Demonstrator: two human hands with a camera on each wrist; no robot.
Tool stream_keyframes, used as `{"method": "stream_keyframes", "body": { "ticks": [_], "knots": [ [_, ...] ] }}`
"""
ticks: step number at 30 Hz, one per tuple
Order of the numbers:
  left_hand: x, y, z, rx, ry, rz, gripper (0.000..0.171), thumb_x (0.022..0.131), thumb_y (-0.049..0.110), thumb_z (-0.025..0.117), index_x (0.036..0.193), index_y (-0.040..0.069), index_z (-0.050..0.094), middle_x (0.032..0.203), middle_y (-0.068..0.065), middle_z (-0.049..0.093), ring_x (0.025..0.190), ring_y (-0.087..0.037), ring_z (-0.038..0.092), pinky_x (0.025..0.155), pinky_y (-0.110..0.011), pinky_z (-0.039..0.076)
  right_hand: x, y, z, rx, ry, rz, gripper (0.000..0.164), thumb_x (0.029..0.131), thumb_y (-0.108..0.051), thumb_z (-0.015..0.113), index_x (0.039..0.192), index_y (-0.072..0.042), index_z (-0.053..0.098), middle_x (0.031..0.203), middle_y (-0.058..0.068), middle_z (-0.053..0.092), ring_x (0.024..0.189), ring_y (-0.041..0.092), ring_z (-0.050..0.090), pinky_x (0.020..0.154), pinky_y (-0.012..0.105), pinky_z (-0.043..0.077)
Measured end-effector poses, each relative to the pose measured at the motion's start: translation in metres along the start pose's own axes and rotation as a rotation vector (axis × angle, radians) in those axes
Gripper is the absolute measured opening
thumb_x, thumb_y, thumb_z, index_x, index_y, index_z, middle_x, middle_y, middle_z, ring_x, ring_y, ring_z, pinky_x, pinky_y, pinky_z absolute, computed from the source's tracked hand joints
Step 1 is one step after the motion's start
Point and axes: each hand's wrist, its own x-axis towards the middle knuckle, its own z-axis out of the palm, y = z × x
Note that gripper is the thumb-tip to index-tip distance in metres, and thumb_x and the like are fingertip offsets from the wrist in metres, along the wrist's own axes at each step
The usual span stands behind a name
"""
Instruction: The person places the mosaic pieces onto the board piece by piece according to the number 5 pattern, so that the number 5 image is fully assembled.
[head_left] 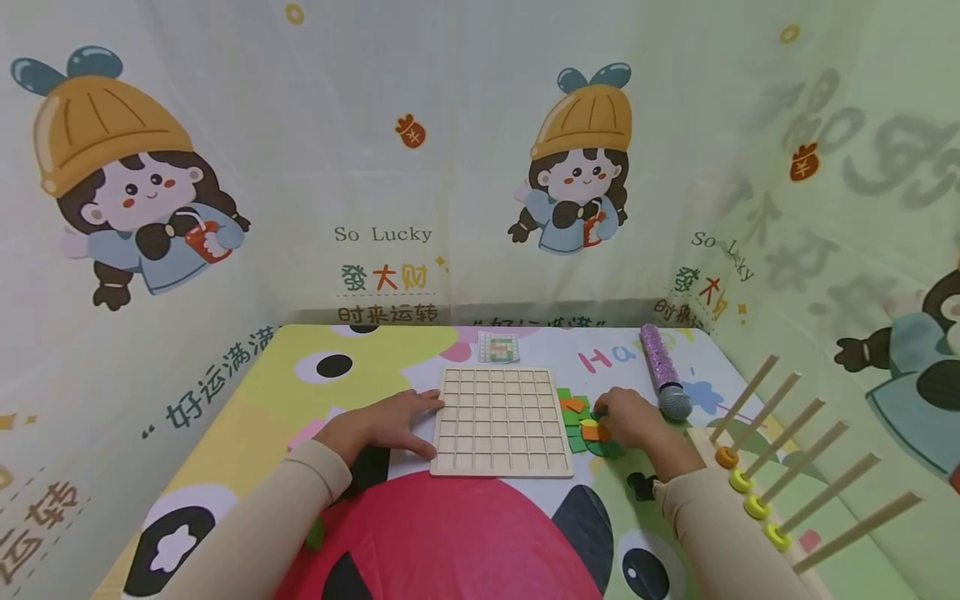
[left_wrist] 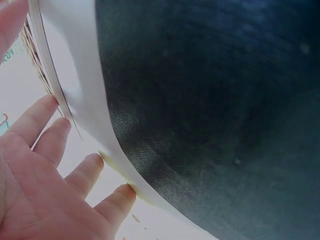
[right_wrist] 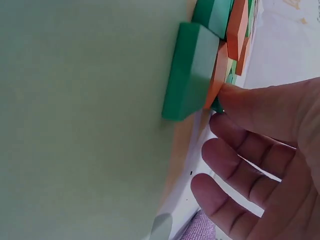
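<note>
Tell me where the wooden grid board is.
In the head view, the wooden grid board lies in the lower middle, between the left hand at its left edge and the coloured tiles at its right.

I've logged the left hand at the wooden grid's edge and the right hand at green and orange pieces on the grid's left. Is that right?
Wrong side: the head view shows the green and orange pieces right of the wooden grid. The left hand is at its edge and the right hand at the pieces.
</note>
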Motion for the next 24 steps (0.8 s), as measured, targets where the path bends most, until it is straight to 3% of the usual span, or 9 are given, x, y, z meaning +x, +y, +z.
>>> {"method": "stream_keyframes", "body": {
  "ticks": [13, 17, 21, 24],
  "knots": [
    [-0.002, 0.003, 0.000, -0.019, 0.014, -0.009, 0.091, 0.080, 0.050, 0.084, 0.157, 0.019, 0.046, 0.169, -0.003, 0.035, 0.154, -0.038, 0.030, 0.122, -0.055, 0.033, -0.002, 0.004, -0.002, 0.103, 0.032, -0.051, 0.009, 0.094, -0.004, 0.071, 0.102, -0.002, 0.070, 0.097, 0.010, 0.070, 0.090, 0.025, 0.062, 0.091, 0.051, 0.055],
    [-0.003, 0.005, -0.002, -0.028, 0.007, -0.021, 0.092, 0.080, 0.049, 0.085, 0.157, 0.019, 0.046, 0.168, -0.003, 0.035, 0.153, -0.038, 0.030, 0.121, -0.056, 0.033, -0.004, 0.000, -0.005, 0.137, 0.025, -0.037, 0.017, 0.095, -0.006, 0.067, 0.111, -0.002, 0.071, 0.101, 0.010, 0.071, 0.091, 0.025, 0.061, 0.092, 0.051, 0.055],
    [-0.004, 0.006, -0.004, -0.032, 0.002, -0.033, 0.092, 0.079, 0.049, 0.085, 0.157, 0.019, 0.047, 0.168, -0.003, 0.035, 0.153, -0.038, 0.030, 0.121, -0.056, 0.034, -0.007, -0.004, -0.009, 0.131, 0.043, -0.084, 0.027, 0.097, -0.006, 0.062, 0.122, -0.001, 0.071, 0.109, 0.015, 0.072, 0.096, 0.028, 0.064, 0.093, 0.053, 0.055],
    [-0.004, 0.007, -0.004, -0.037, -0.002, -0.042, 0.092, 0.079, 0.049, 0.085, 0.157, 0.019, 0.046, 0.168, -0.003, 0.036, 0.153, -0.038, 0.030, 0.121, -0.057, 0.034, -0.008, -0.008, -0.012, 0.139, 0.062, -0.131, 0.026, 0.100, -0.006, 0.060, 0.123, -0.002, 0.071, 0.112, 0.016, 0.072, 0.100, 0.030, 0.065, 0.092, 0.054, 0.055]
  ]
}}
